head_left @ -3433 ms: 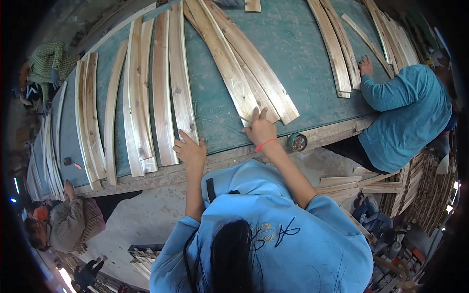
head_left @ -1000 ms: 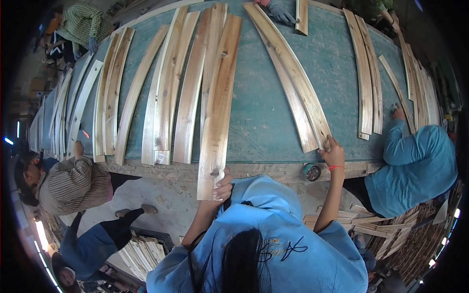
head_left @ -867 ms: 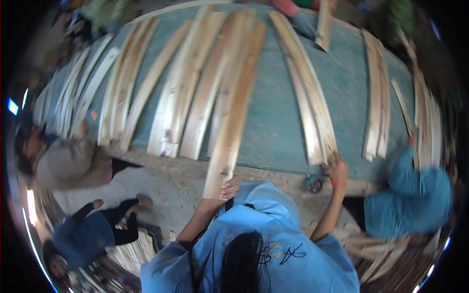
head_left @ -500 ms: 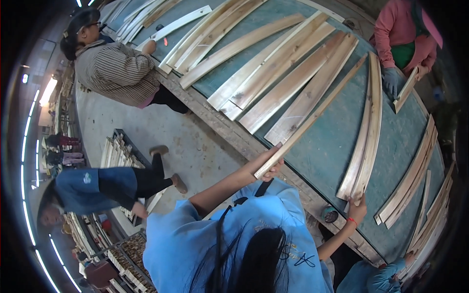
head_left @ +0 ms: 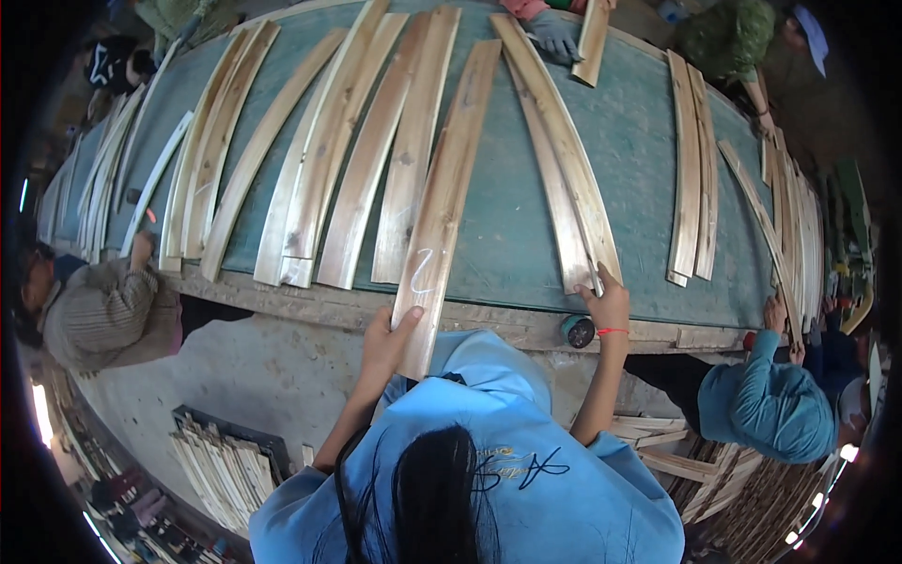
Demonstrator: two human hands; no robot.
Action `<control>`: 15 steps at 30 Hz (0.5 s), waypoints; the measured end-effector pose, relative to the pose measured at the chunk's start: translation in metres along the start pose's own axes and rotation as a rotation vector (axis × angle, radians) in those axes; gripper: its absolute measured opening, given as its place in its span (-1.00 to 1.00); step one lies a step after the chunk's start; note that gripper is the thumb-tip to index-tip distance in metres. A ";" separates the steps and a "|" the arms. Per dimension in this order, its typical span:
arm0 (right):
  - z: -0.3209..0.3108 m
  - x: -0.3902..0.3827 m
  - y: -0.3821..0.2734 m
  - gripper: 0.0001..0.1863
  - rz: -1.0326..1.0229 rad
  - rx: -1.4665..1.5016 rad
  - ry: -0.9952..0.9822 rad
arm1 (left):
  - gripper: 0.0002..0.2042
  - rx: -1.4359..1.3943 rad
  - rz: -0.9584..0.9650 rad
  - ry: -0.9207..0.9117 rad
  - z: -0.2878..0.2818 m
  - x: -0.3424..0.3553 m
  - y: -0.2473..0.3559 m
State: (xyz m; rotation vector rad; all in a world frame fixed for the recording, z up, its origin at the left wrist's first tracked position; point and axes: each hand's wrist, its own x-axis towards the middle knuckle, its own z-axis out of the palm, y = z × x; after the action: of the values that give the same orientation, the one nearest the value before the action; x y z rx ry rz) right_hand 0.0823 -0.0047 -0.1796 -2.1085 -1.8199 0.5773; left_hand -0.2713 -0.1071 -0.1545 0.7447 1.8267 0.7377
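In the head view, I saw the left hand (head_left: 385, 340) grasping a long board (head_left: 451, 174), its near end past the table (head_left: 644, 235), neighbouring boards (head_left: 410, 160) close left. The right hand (head_left: 609, 308) touched a second board (head_left: 572, 150), its grip unclear to me; a round tin (head_left: 578, 331) stood just beside.

Boards (head_left: 418, 150) across table (head_left: 507, 216); container (head_left: 577, 331) at near edge

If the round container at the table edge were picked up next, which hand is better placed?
Likely the right hand: it is close to the container, at the near end of a long board. The left hand, farther away, grips a white-marked board.
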 end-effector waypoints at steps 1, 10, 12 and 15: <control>-0.001 -0.004 -0.001 -0.33 0.012 -0.002 0.010 | -0.59 0.005 0.007 -0.013 0.002 -0.002 -0.002; 0.002 -0.022 -0.017 -0.40 -0.032 0.042 -0.028 | -0.57 0.079 0.182 0.048 -0.005 -0.001 -0.006; 0.013 -0.023 -0.010 -0.43 -0.024 0.019 0.003 | -0.58 0.033 0.193 0.024 -0.005 0.002 -0.004; 0.015 -0.015 -0.012 -0.68 0.120 -0.160 -0.121 | -0.60 0.105 0.195 -0.030 0.002 0.020 -0.016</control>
State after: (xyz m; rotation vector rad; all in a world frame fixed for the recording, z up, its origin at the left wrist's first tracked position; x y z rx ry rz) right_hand 0.0631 -0.0182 -0.1858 -2.3482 -1.8702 0.6196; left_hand -0.2783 -0.1018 -0.1786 1.0076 1.7929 0.7555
